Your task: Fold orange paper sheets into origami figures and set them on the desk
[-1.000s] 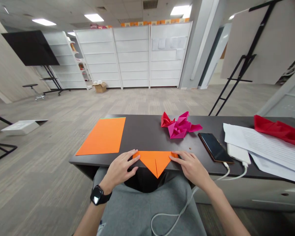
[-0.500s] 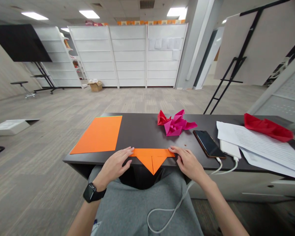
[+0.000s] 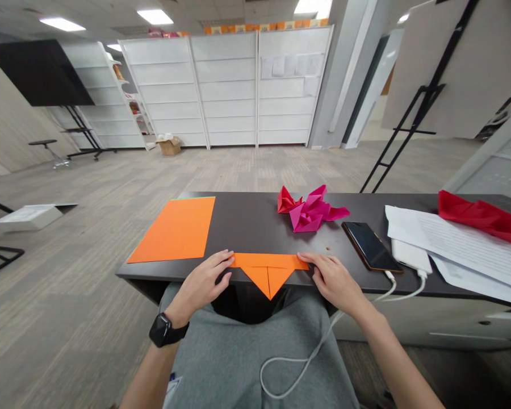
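A folded orange paper (image 3: 268, 270) lies at the near edge of the dark table (image 3: 247, 224), its straight band on the tabletop and its point hanging over the edge above my lap. My left hand (image 3: 202, 282) holds its left end with the fingertips. My right hand (image 3: 333, 279) presses on its right end in the same way. To the left lies a flat orange sheet (image 3: 172, 230). Beyond the fold, a crumpled pink paper (image 3: 310, 213) touches a smaller red folded paper (image 3: 287, 200).
On the right are a black phone (image 3: 371, 246), a cabled white power bank (image 3: 411, 255), printed sheets (image 3: 460, 238) and a red paper piece (image 3: 481, 217). A white cable crosses my lap. Carpeted floor, shelving and easels surround the table.
The straight band of the orange fold shows more now, with less paper past the table edge. My left fingertips have shifted toward its left end. The view has tilted slightly.
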The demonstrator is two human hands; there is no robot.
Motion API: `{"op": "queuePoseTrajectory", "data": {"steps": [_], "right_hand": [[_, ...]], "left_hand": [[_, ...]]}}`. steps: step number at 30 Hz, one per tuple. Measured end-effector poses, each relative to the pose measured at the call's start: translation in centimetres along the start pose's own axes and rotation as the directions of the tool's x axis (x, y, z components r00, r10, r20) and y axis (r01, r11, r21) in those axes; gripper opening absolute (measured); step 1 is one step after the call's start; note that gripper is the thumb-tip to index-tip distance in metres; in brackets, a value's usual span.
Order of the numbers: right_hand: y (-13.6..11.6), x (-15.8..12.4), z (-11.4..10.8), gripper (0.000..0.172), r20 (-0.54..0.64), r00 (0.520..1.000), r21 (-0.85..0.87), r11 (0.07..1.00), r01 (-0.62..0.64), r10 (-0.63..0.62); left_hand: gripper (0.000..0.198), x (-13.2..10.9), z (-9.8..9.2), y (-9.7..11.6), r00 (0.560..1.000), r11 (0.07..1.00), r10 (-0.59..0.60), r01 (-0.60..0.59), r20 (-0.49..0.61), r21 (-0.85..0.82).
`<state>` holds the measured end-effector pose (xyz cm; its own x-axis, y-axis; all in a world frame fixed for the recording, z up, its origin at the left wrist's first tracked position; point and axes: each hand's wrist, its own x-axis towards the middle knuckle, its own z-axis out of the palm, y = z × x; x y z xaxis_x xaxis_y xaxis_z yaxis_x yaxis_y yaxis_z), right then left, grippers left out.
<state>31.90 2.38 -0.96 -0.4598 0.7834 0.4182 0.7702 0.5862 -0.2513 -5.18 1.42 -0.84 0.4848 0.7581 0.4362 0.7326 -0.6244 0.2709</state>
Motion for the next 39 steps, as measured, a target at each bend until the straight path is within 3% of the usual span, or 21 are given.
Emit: {"op": "queuePoseTrajectory", "data": {"steps": [6,12,14,16,18,21,24,27,29,32,36,39], "right_hand": [[0.0,-0.1,-0.2,0.053,0.026,1.0,0.0,1.0,0.011,-0.011],[-0.7,-0.3,-1.4,0.041,0.1,0.991,0.019,0.996,0.082,-0.084],[-0.9,-0.3,-1.6,0.048,0.118,0.987,0.02,0.994,0.107,-0.108],[-0.9,-0.4,-1.5,0.051,0.106,0.988,0.023,0.994,0.106,-0.108],[-0.8,-0.5,-1.2,0.04,0.07,0.991,0.056,0.993,0.108,-0.112],[-0.9,-0.6,-1.2,0.018,0.002,0.992,0.173,0.977,0.126,-0.128],[-1.4,-0.2,-1.4,0.017,-0.061,0.998,0.301,0.954,0.006,0.013],[-1.8,0.9,-1.2,0.024,-0.062,0.961,0.369,0.901,-0.228,0.268],[-1.9,1.7,-0.7,0.026,-0.043,0.933,0.381,0.869,-0.316,0.358],[-1.6,2.4,0.0,0.026,-0.001,0.926,0.389,0.853,-0.348,0.378],[-1.0,2.4,0.3,0.025,0.03,0.922,0.38,0.849,-0.368,0.386],[-0.8,2.2,0.3,0.026,0.046,0.914,0.387,0.837,-0.388,0.403]], "left_hand": [[0.041,0.0,-0.1,0.0,1.0,0.999,-0.028,0.029,0.011,-0.034],[0.054,-0.4,-0.5,-0.2,0.998,0.99,-0.065,0.068,0.023,-0.124],[0.048,-0.4,-0.5,-0.5,0.999,0.986,-0.03,0.036,0.034,-0.166],[0.03,-0.4,-0.5,-0.8,1.0,0.976,0.009,-0.005,0.015,-0.218],[0.016,-0.4,-0.6,-0.9,0.999,0.96,0.032,-0.037,-0.023,-0.279],[0.015,-0.3,-0.9,-0.3,0.996,0.925,-0.031,-0.002,-0.081,-0.381],[0.015,0.2,-1.0,0.6,0.972,0.878,-0.21,0.14,-0.105,-0.458],[0.018,1.0,-0.4,1.2,0.902,0.816,-0.419,0.324,-0.103,-0.478],[0.021,1.6,0.1,1.4,0.854,0.771,-0.515,0.426,-0.071,-0.473],[0.022,2.3,0.3,1.4,0.832,0.749,-0.555,0.498,-0.004,-0.437],[0.02,2.6,0.0,1.7,0.838,0.755,-0.545,0.499,0.015,-0.425],[0.022,2.7,-0.2,1.8,0.813,0.718,-0.581,0.538,0.046,-0.441]]}}
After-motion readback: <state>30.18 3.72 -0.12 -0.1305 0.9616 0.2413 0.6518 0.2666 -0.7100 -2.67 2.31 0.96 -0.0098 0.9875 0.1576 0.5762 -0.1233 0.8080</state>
